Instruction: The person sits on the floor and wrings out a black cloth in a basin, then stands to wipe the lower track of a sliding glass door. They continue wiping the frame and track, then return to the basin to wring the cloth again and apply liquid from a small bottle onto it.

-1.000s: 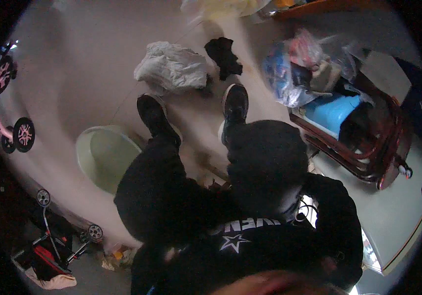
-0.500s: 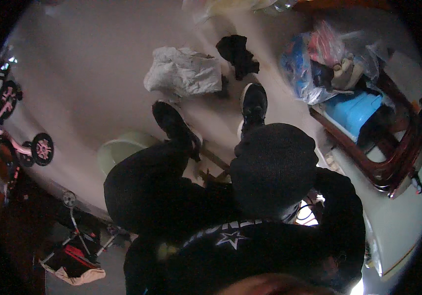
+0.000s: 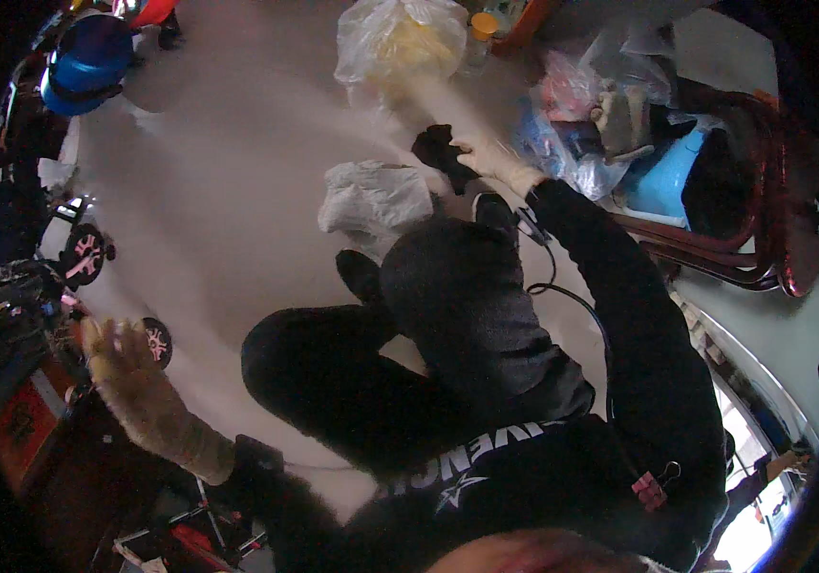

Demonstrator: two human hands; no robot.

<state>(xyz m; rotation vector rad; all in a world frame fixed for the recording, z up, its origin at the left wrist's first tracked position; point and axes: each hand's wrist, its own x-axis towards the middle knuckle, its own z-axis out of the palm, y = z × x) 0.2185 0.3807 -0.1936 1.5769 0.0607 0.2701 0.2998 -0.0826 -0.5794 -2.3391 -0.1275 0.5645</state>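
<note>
My right hand (image 3: 497,162), in a pale glove, reaches forward past my right shoe. Its fingers are closed on the edge of a crumpled black cloth (image 3: 440,153) on the floor. A white crumpled cloth or bag (image 3: 373,198) lies just left of it, in front of my knees. My left hand (image 3: 130,371), also gloved, is stretched out to the left with fingers spread and nothing in it. Near its fingertips is a black wheel with pink spokes (image 3: 156,342).
Ahead are a clear plastic bag with yellow contents (image 3: 404,43) and an orange-lidded jar (image 3: 482,27). To the right, a light-blue container (image 3: 669,181) rests by dark red wooden frames (image 3: 767,210). A blue bucket-like object (image 3: 92,57) is at far left. A cable (image 3: 593,310) runs along my right arm.
Both hands have come into view: the left out to the left side, the right forward onto the black cloth. My legs have shifted, and the view has moved.
</note>
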